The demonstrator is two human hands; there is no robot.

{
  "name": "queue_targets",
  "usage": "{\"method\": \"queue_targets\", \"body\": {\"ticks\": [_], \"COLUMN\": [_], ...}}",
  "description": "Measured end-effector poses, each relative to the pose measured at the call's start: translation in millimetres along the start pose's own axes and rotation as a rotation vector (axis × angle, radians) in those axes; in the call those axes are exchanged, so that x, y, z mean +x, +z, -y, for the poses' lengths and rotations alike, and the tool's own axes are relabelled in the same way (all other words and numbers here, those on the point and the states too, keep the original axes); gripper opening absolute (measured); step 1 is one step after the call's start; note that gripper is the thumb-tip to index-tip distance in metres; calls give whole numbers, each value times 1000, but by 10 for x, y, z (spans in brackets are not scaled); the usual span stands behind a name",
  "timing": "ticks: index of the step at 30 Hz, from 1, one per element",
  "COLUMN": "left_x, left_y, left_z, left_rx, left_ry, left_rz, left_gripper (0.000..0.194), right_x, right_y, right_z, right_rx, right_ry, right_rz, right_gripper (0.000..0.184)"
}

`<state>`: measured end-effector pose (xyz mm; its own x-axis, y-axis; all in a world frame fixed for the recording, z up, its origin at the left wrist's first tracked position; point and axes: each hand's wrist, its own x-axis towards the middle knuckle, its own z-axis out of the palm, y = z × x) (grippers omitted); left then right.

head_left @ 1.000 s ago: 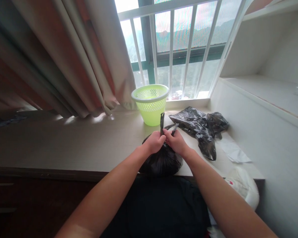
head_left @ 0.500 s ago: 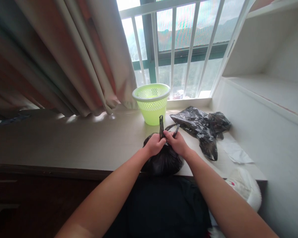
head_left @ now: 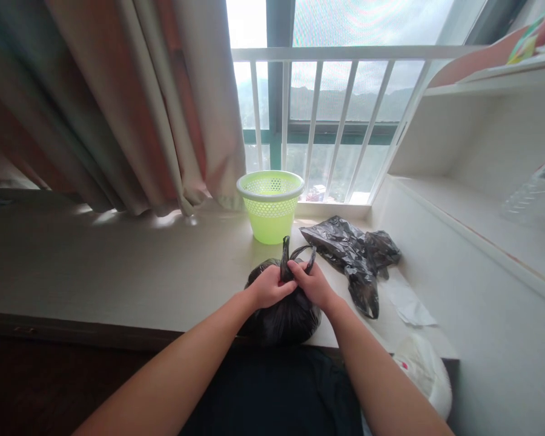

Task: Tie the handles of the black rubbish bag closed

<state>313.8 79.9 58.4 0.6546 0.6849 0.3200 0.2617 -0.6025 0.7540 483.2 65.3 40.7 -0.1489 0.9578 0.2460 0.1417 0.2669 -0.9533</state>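
A full black plastic bag (head_left: pixel 286 318) sits at the near edge of the light desk (head_left: pixel 118 272). My left hand (head_left: pixel 267 286) and my right hand (head_left: pixel 315 283) meet on top of it, both closed round the bag's twisted handles (head_left: pixel 285 257), which stick up between the fingers. A lime green perforated basket (head_left: pixel 270 206) stands just beyond the bag, by the window.
Crumpled empty black bags (head_left: pixel 352 257) lie to the right of the full one, with a white paper scrap (head_left: pixel 411 309) past them. A white object (head_left: pixel 427 375) hangs at the desk's right corner. Curtains (head_left: pixel 131 103) drape at left; white shelves (head_left: pixel 481 218) rise at right.
The view has tilted up, showing more of the window. My hands stay closed on the handles on top of the bag, which has not shifted on the desk.
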Motion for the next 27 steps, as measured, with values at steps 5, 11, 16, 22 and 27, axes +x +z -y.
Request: {"method": "queue_targets", "body": {"ticks": [5, 11, 16, 22, 27], "left_x": [65, 345, 383, 292, 275], "left_y": [28, 6, 32, 75, 179], "left_z": [42, 103, 116, 141, -22], "left_rx": [236, 285, 146, -17, 2], "left_ry": [-8, 110, 132, 51, -6], "left_rz": [-11, 57, 63, -89, -177], "left_gripper": [22, 20, 16, 20, 17], "right_x": [14, 81, 71, 69, 64], "right_y": [-27, -163, -208, -158, -156], "right_z": [30, -5, -32, -36, -55], "right_rx": [-4, -132, -225, -226, -191], "right_ry": [-44, -112, -140, -120, -123], "right_rz": [12, -95, -155, -103, -142], "right_gripper": [59, 57, 55, 56, 56]}}
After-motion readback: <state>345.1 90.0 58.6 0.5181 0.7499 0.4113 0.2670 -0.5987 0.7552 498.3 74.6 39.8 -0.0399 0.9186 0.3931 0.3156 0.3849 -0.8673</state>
